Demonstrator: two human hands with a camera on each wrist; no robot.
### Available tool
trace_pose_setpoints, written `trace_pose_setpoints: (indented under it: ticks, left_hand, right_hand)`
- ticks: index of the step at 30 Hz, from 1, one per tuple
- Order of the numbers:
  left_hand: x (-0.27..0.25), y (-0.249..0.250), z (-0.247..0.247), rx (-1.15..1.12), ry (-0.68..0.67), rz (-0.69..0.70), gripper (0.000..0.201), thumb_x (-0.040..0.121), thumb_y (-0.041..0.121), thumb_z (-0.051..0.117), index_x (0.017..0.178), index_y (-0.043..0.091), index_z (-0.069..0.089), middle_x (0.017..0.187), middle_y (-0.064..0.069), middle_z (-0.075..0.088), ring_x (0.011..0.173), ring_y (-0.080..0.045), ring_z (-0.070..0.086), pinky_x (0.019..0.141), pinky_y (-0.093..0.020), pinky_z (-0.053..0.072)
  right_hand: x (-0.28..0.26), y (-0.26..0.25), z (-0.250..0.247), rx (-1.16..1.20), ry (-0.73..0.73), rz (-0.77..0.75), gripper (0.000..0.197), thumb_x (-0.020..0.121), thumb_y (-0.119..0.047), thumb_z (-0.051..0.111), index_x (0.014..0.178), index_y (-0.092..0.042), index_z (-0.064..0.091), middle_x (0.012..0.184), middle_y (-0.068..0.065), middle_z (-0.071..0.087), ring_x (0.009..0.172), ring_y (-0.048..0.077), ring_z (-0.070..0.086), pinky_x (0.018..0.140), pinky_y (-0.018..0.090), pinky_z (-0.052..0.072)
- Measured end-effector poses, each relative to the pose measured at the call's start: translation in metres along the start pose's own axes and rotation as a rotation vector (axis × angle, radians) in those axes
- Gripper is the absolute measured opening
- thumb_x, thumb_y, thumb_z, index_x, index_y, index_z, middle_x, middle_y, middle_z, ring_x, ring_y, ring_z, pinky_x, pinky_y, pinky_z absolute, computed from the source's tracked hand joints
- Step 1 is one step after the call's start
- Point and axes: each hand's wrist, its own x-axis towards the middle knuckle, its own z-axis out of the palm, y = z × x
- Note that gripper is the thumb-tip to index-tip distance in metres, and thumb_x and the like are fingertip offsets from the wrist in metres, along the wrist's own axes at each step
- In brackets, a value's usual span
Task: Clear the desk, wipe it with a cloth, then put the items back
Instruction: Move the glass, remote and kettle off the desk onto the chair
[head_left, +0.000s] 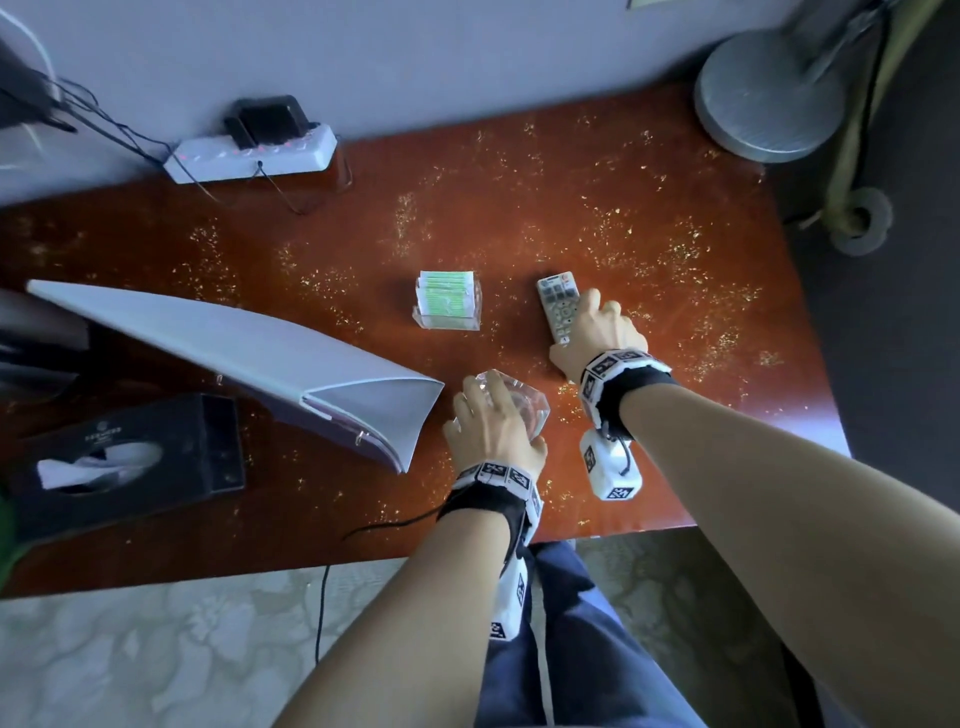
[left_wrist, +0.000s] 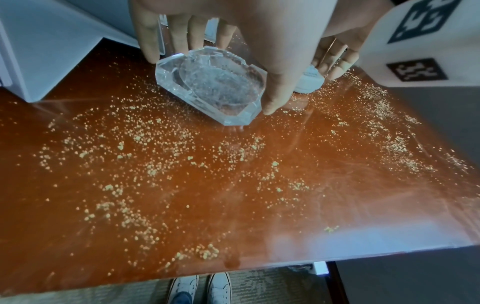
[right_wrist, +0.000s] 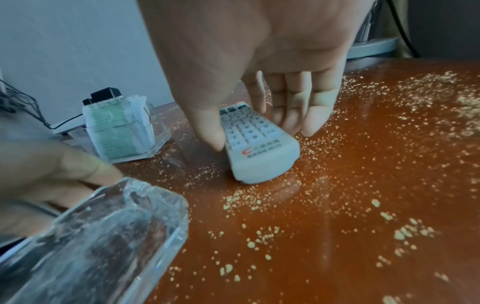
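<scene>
The left hand (head_left: 491, 422) covers most of the glass dish (head_left: 524, 410), so from above only its right edge shows. From the left wrist, the thumb is on one side of the dish and the fingers (left_wrist: 153, 41) curl down the far side, gripping it. I cannot tell if the dish has left the desk (head_left: 597, 218).

The right hand (head_left: 597, 332) hides the lower half of the remote (head_left: 557, 301). From the right wrist, the thumb presses one long side and the fingers (right_wrist: 319, 115) reach down the other, pinching it. The remote's near end seems a little off the desk, but that is hard to tell. Its small print is too blurry to read.

Just left of the remote stands a clear box (head_left: 448, 306) of green and white packets. I cannot read them.

The desk is shiny red-brown wood. Yellow crumbs (left_wrist: 145, 164) lie all over it. A big white folder (head_left: 249, 353) lies on the left side, near the dish. A black tissue box (head_left: 135, 457) sits at the front left, partly cut off. At the back, by the pale wall, a white power strip (head_left: 249, 153) has a black plug in it and wires running away. A round grey lamp base (head_left: 763, 98) sits in the back right corner; its top is cut off.

Under the desk edge are a pale patterned carpet (head_left: 130, 649), blue trousers and white shoes (left_wrist: 202, 288).
</scene>
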Motion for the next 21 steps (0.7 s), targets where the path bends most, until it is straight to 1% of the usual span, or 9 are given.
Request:
trace_pose_setpoints:
  ticks: [7, 10, 13, 15, 18, 21]
  left_hand:
    - [0.004, 0.000, -0.002, 0.005, -0.015, 0.011, 0.106, 0.068, 0.049, 0.080, 0.149, 0.014, 0.022, 0.144, -0.014, 0.033, 0.129, -0.031, 0.038, 0.095, -0.045, 0.043]
    - [0.006, -0.001, -0.006, 0.018, -0.049, 0.033, 0.109, 0.067, 0.051, 0.081, 0.150, 0.016, 0.020, 0.140, -0.014, 0.034, 0.126, -0.031, 0.038, 0.091, -0.045, 0.043]
    - [0.005, -0.004, -0.015, 0.041, -0.065, 0.073, 0.114, 0.064, 0.054, 0.081, 0.150, 0.016, 0.017, 0.139, -0.014, 0.035, 0.125, -0.032, 0.039, 0.089, -0.045, 0.043]
    - [0.001, -0.005, -0.024, 0.048, -0.089, 0.101, 0.116, 0.063, 0.055, 0.081, 0.151, 0.017, 0.014, 0.139, -0.013, 0.034, 0.126, -0.032, 0.038, 0.090, -0.047, 0.043]
    - [-0.007, -0.008, -0.039, 0.038, -0.137, 0.126, 0.118, 0.061, 0.056, 0.081, 0.149, 0.019, 0.012, 0.137, -0.013, 0.035, 0.126, -0.033, 0.038, 0.092, -0.049, 0.042]
    - [-0.017, -0.009, -0.051, 0.041, -0.173, 0.151, 0.115, 0.059, 0.056, 0.080, 0.147, 0.021, 0.014, 0.136, -0.013, 0.037, 0.126, -0.033, 0.040, 0.092, -0.050, 0.044]
  right_hand:
    - [0.002, -0.001, 0.006, 0.013, 0.000, 0.019, 0.056, 0.080, -0.027, 0.071, 0.120, -0.009, 0.037, 0.117, 0.014, 0.049, 0.107, 0.038, 0.055, 0.072, 0.040, 0.040]
    - [-0.003, -0.003, 0.002, 0.010, -0.011, 0.005, 0.058, 0.079, -0.030, 0.072, 0.121, -0.008, 0.037, 0.116, 0.015, 0.048, 0.106, 0.038, 0.055, 0.073, 0.041, 0.042]
    - [-0.013, -0.002, -0.008, 0.015, -0.008, -0.005, 0.060, 0.080, -0.031, 0.072, 0.123, -0.008, 0.036, 0.117, 0.016, 0.048, 0.106, 0.039, 0.055, 0.078, 0.044, 0.046]
    - [-0.023, 0.000, -0.016, 0.019, -0.003, -0.004, 0.063, 0.079, -0.034, 0.072, 0.123, -0.009, 0.036, 0.116, 0.016, 0.048, 0.103, 0.038, 0.056, 0.079, 0.045, 0.050]
    - [-0.044, 0.005, -0.028, 0.054, 0.021, 0.022, 0.065, 0.079, -0.037, 0.072, 0.127, -0.012, 0.035, 0.107, 0.011, 0.046, 0.094, 0.032, 0.055, 0.075, 0.043, 0.053]
    - [-0.066, 0.012, -0.031, 0.077, 0.035, 0.049, 0.066, 0.080, -0.040, 0.073, 0.127, -0.013, 0.036, 0.107, 0.012, 0.053, 0.090, 0.031, 0.059, 0.074, 0.042, 0.056]
